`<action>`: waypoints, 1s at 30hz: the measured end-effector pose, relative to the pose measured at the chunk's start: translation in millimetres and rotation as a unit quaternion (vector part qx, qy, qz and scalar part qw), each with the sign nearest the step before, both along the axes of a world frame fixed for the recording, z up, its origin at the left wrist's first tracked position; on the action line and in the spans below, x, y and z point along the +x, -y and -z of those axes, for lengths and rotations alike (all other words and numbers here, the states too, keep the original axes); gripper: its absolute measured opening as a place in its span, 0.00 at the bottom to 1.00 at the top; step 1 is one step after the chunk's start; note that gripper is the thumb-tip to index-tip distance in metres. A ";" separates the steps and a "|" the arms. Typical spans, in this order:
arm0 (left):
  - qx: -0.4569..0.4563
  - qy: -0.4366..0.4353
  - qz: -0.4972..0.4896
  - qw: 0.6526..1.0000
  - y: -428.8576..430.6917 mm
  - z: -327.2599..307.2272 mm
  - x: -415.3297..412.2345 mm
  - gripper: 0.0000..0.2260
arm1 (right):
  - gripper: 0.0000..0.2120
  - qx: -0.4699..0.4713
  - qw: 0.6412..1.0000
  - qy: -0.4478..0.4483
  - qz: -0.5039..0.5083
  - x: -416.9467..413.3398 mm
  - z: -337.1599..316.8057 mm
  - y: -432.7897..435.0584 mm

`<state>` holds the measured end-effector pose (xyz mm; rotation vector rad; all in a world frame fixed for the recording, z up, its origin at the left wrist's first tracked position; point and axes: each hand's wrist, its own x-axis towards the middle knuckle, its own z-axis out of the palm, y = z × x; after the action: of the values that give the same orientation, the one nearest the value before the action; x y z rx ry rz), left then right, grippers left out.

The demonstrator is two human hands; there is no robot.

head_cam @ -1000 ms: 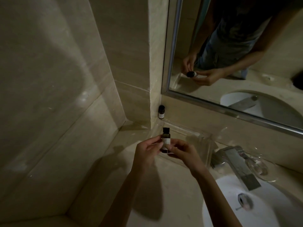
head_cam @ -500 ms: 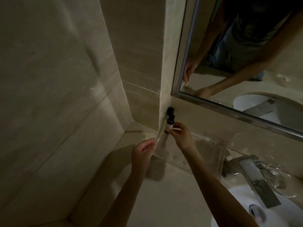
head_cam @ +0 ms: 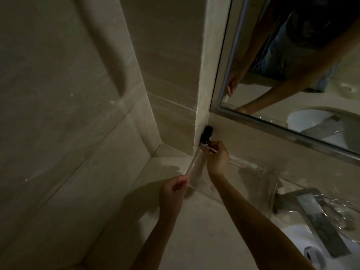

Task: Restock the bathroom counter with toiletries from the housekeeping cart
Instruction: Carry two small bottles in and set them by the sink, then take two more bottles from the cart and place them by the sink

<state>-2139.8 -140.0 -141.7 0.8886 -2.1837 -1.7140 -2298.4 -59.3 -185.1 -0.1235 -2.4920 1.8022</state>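
Toiletry bottle (head_cam: pixel 205 142) held upright at the far-left corner of the clear tray (head_cam: pixel 253 167).

Small, dark and black-capped with a pale label, it looks light and rigid. Its smooth wall may be slippery and its narrow base easy to tip, so the label band low on the body seems the best hold. The right hand (head_cam: pixel 217 157) pinches it there with its fingertips. Whether its base has met the tray cannot be told. It is touching or just beside a second bottle (head_cam: pixel 208 130) farther back in that corner. The left hand (head_cam: pixel 172 191) is curled at the tray's near-left corner, gripping the rim or merely touching it. Right of the tray are a faucet (head_cam: pixel 315 217) and a glass (head_cam: pixel 342 213).
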 end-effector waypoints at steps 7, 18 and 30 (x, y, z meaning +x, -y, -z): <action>0.002 -0.017 0.010 1.000 -7.8 -14.8 3.8 0.09 | 0.17 0.000 1.000 0.026 0.004 3.6 -8.5 -5.4; 0.054 -0.057 0.027 0.997 -28.5 -47.6 53.8 0.07 | 0.05 -0.077 0.996 0.046 -0.013 152.1 -54.5 -111.7; 0.028 -0.066 -0.063 0.995 -63.2 -70.4 206.4 0.06 | 0.03 -0.111 0.974 0.033 -0.196 277.0 -111.9 -136.4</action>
<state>-1933.4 -76.9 -71.3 0.8806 -1.9621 -1.7289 -2021.5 77.1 -73.2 0.3271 -2.4831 2.2568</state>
